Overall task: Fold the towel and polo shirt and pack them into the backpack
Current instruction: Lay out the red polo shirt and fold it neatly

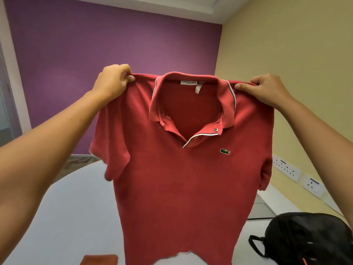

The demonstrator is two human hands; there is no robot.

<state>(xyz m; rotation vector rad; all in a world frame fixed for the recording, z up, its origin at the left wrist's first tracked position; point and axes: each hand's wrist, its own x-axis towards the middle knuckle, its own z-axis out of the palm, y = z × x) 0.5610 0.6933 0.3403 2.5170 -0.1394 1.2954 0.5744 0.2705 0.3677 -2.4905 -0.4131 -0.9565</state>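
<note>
Polo shirt (181, 178): red, held up above the desk (76, 217), front facing the camera, collar open.
Left hand (112, 81): pinches one shoulder seam.
Right hand (267, 90): pinches the other shoulder.
Backpack (309, 240): black, on desk, lower right.
Towel (99, 260): possibly the brown folded piece at the bottom edge.

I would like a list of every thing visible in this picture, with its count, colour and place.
polo shirt: one, red, held up in the air at its shoulders, front facing the camera
backpack: one, black, on the table at lower right
folded cloth: one, orange-brown, bottom edge, left of the shirt
table: one, white, below the shirt
wall sockets: several, white, right wall
left hand: grip on one shoulder
right hand: grip on the other shoulder
</note>
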